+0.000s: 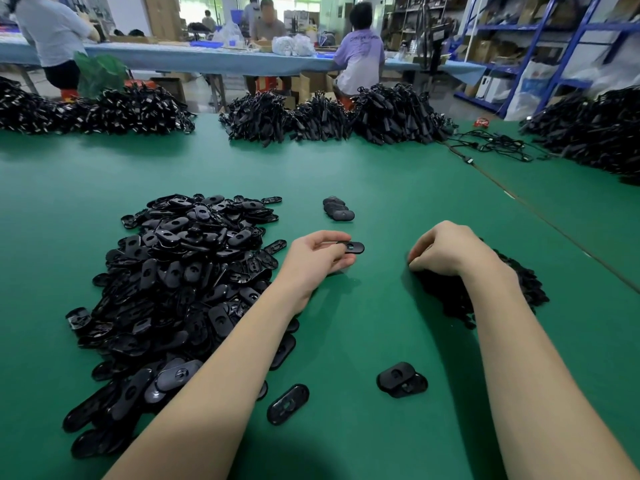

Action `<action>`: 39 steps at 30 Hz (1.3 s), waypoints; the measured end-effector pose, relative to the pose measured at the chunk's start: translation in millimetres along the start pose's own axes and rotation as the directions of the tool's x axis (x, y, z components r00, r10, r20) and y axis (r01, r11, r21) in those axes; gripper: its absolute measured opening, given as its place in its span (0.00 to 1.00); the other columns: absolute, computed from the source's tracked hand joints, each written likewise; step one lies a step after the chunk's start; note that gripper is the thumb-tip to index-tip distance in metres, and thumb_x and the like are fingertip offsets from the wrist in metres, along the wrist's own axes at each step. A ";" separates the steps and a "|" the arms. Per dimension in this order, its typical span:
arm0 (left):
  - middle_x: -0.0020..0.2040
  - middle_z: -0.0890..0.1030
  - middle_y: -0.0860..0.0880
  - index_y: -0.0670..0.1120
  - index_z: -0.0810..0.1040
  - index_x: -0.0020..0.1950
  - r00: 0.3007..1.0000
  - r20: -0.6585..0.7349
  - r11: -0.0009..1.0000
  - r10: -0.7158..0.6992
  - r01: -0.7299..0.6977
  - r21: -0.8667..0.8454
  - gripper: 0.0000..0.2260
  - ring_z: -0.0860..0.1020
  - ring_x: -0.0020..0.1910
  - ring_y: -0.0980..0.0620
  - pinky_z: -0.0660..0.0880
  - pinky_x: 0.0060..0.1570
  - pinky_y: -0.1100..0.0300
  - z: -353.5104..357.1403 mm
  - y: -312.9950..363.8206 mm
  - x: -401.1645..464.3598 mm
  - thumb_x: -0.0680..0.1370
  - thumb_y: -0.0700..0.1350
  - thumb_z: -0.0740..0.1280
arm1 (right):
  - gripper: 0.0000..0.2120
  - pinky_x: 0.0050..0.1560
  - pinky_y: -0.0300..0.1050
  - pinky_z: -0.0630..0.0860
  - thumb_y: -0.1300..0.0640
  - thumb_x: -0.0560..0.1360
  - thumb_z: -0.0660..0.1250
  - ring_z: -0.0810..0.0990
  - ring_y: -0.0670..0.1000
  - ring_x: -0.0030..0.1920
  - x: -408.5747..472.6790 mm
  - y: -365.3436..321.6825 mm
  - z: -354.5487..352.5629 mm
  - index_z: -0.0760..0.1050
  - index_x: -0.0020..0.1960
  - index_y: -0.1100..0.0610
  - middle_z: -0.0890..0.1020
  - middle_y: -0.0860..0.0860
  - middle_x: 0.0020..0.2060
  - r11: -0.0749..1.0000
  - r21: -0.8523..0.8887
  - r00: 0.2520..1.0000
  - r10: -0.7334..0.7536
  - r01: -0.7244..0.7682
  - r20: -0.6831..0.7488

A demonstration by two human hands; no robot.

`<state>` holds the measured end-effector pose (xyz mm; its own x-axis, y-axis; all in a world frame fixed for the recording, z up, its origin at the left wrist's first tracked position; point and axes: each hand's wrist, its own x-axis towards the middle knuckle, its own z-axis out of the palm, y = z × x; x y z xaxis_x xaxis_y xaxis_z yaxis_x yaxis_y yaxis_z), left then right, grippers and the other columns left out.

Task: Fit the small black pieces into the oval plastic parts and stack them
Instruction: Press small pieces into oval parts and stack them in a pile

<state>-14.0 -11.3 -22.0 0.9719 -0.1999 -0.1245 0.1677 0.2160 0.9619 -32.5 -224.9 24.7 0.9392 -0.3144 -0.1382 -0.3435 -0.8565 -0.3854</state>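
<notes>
Pinching one oval plastic part [352, 248] between thumb and curled fingers, the left hand [317, 257] holds it just above the green table [381, 174], near the middle of the surface; the part lies roughly flat, its central opening facing up and its free end pointing right. The right hand [446, 249] sits to the right, knuckles up, fingers curled down into the near-left edge of a low heap of small black pieces [485, 289]; whether the fingertips actually hold a piece cannot be told, since they are hidden under the hand. A large pile of oval parts [180, 282] fills the left half of the table, reaching from mid-depth almost to the near edge, and the left forearm lies across its right margin. A short stack of oval parts [337, 208] lies beyond the left hand, toward the far edge, leaning over in an overlapping row. Two more ovals, one overlapping the other [401, 380], lie between the forearms toward the near edge, and a single oval [287, 404] lies just left of them, apart from the big pile. Along the far edge sit heaps of black cable assemblies [332, 116], with more toward the far left and far right corners, and a loose cable [491, 143] trails near the right-hand heap. Beyond the table, people work at a long blue bench [194, 58], and blue shelving [540, 46] stands at the right.
</notes>
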 end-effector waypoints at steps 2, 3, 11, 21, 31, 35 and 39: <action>0.45 0.84 0.45 0.41 0.82 0.50 1.000 -0.002 1.000 0.000 0.000 0.002 0.09 0.84 0.38 0.52 0.80 0.45 0.66 -0.4 -0.8 -0.7 0.79 0.31 0.64 | 0.07 0.45 0.42 0.75 0.58 0.71 0.73 0.81 0.51 0.45 -0.3 0.2 1.3 0.85 0.39 0.47 0.84 0.50 0.46 1.000 -0.005 1.000 -0.004 0.004 0.000; 0.45 0.84 0.45 0.41 0.82 0.50 1.000 -0.004 1.000 -0.001 0.001 0.001 0.09 0.84 0.38 0.52 0.81 0.46 0.66 -0.2 -1.0 -1.3 0.79 0.31 0.64 | 0.07 0.45 0.42 0.74 0.58 0.72 0.72 0.80 0.50 0.44 -0.8 0.5 1.5 0.84 0.39 0.47 0.83 0.50 0.46 1.000 -0.005 1.000 -0.005 0.005 -0.003; 0.43 0.84 0.45 0.40 0.81 0.50 1.000 -0.006 0.999 -0.002 0.001 -0.032 0.08 0.85 0.39 0.52 0.81 0.44 0.66 1.0 0.2 -1.1 0.79 0.31 0.64 | 0.06 0.48 0.44 0.75 0.55 0.76 0.68 0.80 0.54 0.49 -1.4 -1.3 1.3 0.83 0.45 0.47 0.82 0.52 0.52 0.993 -0.102 0.998 -0.047 0.052 0.044; 0.51 0.84 0.37 0.40 0.74 0.50 0.996 -0.081 0.970 -0.026 0.006 -0.242 0.05 0.86 0.46 0.45 0.82 0.51 0.61 -2.0 4.5 -0.8 0.79 0.30 0.65 | 0.04 0.33 0.36 0.72 0.54 0.78 0.72 0.75 0.41 0.29 -5.9 -44.2 40.4 0.81 0.44 0.51 0.79 0.42 0.28 0.621 0.720 0.950 -0.238 0.310 -0.203; 0.38 0.85 0.44 0.40 0.75 0.48 0.996 -0.071 0.934 -0.053 0.024 -0.356 0.05 0.84 0.39 0.48 0.81 0.41 0.63 -9.1 7.5 2.3 0.78 0.31 0.68 | 0.04 0.31 0.33 0.70 0.59 0.75 0.75 0.70 0.44 0.27 -6.6 -51.2 79.6 0.81 0.47 0.52 0.84 0.54 0.36 0.368 0.873 0.947 -0.168 0.319 -0.275; 0.39 0.84 0.43 0.40 0.77 0.48 0.992 -0.118 0.936 -0.047 0.002 -0.352 0.04 0.83 0.40 0.49 0.81 0.42 0.64 -9.9 7.0 3.9 0.78 0.32 0.68 | 0.04 0.28 0.35 0.68 0.57 0.75 0.76 0.73 0.45 0.27 -5.6 -51.1 79.4 0.82 0.48 0.54 0.87 0.58 0.40 0.355 0.898 0.963 -0.164 0.261 -0.215; 0.45 0.83 0.42 0.38 0.78 0.51 0.991 -0.123 0.942 -0.050 0.006 -0.335 0.04 0.83 0.42 0.50 0.82 0.48 0.63 -10.0 5.7 5.7 0.79 0.31 0.66 | 0.04 0.26 0.35 0.69 0.57 0.76 0.75 0.76 0.46 0.26 -4.4 -49.8 77.8 0.81 0.44 0.56 0.87 0.52 0.36 0.289 0.930 0.967 -0.175 0.228 -0.183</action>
<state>-5.9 -1.6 -19.7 0.9752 -0.0916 -0.2013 0.2192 0.5223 0.8241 -19.3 -149.0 -26.4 0.9682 -0.2290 0.1008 0.1178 0.0615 -0.9911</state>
